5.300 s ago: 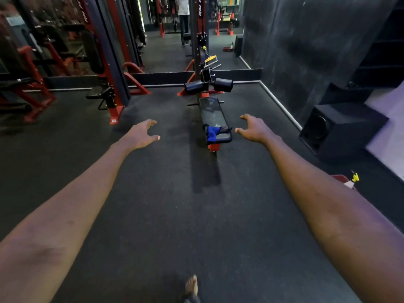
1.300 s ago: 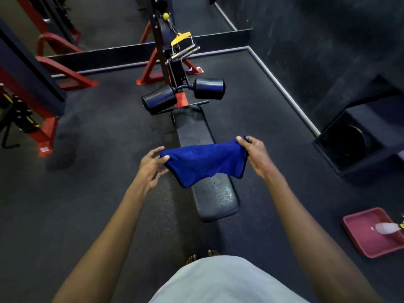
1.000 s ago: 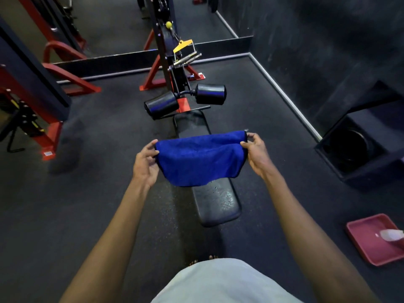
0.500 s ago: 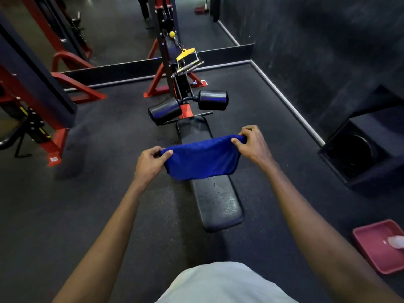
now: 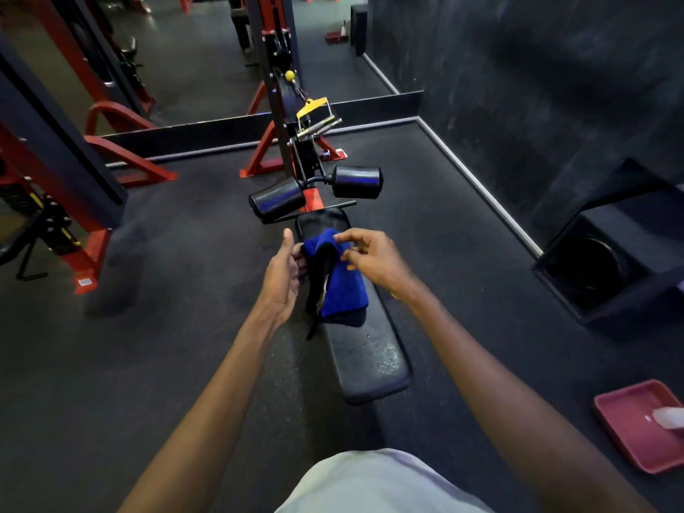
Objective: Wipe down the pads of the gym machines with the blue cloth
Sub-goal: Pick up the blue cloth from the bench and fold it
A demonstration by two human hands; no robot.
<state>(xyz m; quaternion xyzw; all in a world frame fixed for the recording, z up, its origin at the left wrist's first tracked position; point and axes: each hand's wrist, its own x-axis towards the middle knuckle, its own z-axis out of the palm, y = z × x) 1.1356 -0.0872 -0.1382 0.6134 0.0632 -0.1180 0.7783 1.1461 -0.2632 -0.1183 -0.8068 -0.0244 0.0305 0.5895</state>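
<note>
Right hand (image 5: 374, 262): fingertips pinching the upper edge of the blue cloth (image 5: 342, 286). Left hand (image 5: 283, 279): thumb raised, fingers at the cloth's left edge; whether they grasp it cannot be told. Cloth: folded, hanging over the black bench pad (image 5: 370, 357). Red tray (image 5: 629, 431): on the floor, well apart to the right.

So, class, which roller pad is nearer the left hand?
The left roller, just beyond the left hand; the right roller sits farther off, across the red post.
</note>
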